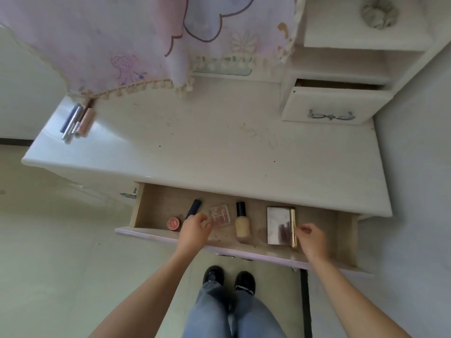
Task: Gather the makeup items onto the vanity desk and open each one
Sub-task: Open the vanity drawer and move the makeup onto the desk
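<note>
White counter (207, 147) across centre frame; pink fringed cloth (109, 45) draped upper left; white shelves (361, 42) with small drawer (332, 106) upper right; pale floor (48, 252) lower left.

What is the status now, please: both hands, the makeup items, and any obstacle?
Left hand at clear palette, right hand at gold tube; grip unclear. Items in open drawer. Nothing in the way.

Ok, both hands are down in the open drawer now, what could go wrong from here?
1. The left hand is at the clear palette, close beside the foundation bottle; a loose lift could knock the bottle.
2. The right hand pinches at the thin gold tube tight against the compact; it may slip.
3. The drawer juts out over the person's legs.
</note>
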{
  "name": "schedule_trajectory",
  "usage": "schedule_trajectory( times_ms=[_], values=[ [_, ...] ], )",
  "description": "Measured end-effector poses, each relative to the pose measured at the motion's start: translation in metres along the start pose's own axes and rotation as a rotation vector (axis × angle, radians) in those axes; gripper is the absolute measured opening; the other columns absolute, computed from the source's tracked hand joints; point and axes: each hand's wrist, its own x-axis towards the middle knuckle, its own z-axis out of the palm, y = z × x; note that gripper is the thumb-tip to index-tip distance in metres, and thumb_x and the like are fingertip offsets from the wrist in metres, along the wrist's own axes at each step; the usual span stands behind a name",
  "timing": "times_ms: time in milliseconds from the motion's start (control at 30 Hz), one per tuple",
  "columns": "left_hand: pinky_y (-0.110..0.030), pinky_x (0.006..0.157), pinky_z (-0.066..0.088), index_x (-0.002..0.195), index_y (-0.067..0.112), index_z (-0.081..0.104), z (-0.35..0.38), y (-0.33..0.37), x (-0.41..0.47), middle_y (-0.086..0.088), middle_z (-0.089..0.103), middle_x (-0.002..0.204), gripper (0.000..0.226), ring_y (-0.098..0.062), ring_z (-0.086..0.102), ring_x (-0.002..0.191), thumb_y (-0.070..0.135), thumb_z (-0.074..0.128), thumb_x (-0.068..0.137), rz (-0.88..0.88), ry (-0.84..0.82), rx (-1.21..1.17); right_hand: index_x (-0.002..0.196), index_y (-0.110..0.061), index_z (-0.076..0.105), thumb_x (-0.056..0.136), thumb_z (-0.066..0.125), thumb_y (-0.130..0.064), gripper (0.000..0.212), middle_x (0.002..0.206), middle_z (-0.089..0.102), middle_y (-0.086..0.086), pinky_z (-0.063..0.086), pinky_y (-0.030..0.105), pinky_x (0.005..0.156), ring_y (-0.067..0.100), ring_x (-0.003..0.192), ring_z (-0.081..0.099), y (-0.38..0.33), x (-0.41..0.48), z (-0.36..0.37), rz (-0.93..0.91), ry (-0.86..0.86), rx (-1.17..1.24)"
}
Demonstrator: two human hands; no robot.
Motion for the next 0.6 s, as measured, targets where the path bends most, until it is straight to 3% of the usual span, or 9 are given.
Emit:
schedule_trajectory(
  times_ms=[67, 267, 500, 600],
  values=[
    [-0.035, 0.09, 0.037, 0.12, 0.002, 0.052, 0.004, -0.001, 0.018, -0.019, 0.052, 0.124, 0.034, -0.033, 0.048, 0.113, 0.012, 0.047, 0.089, -0.032, 0.046, 0.116, 0.11, 0.005, 0.059, 0.087, 0.057, -0.008, 0.026, 0.109, 0.063, 0.023, 0.035, 0.026, 0.059, 0.022, 0.084, 0.051, 0.005, 0.014, 0.003, 0.028, 0.024, -0.019],
    [-0.042, 0.093, 0.035, 0.117, -0.002, 0.048, 0.008, 0.0, 0.05, -0.024, 0.049, 0.122, 0.033, -0.039, 0.045, 0.114, 0.007, 0.044, 0.085, -0.147, 0.089, 0.26, 0.111, 0.006, 0.059, 0.084, 0.061, -0.006, 0.03, 0.115, 0.062, 0.024, 0.041, 0.03, 0.078, 0.036, 0.106, 0.058, 0.011, 0.042, 0.014, 0.082, 0.024, -0.105],
    [-0.043, 0.09, 0.039, 0.12, -0.001, 0.045, 0.014, -0.007, 0.074, -0.025, 0.049, 0.122, 0.034, -0.042, 0.046, 0.114, 0.005, 0.044, 0.087, -0.174, 0.054, 0.298, 0.097, 0.0, 0.065, 0.079, 0.063, -0.005, 0.019, 0.099, 0.069, 0.02, 0.051, 0.041, 0.085, 0.036, 0.095, 0.064, 0.023, 0.056, 0.026, 0.089, -0.031, -0.153],
    [-0.042, 0.086, 0.039, 0.116, -0.002, 0.046, 0.016, -0.011, 0.081, -0.026, 0.051, 0.12, 0.029, -0.041, 0.045, 0.113, 0.015, 0.042, 0.093, -0.16, 0.061, 0.327, 0.099, -0.001, 0.063, 0.079, 0.063, -0.008, 0.021, 0.098, 0.069, 0.019, 0.052, 0.041, 0.083, 0.035, 0.092, 0.064, 0.027, 0.064, 0.029, 0.108, -0.054, -0.209]
  ],
)
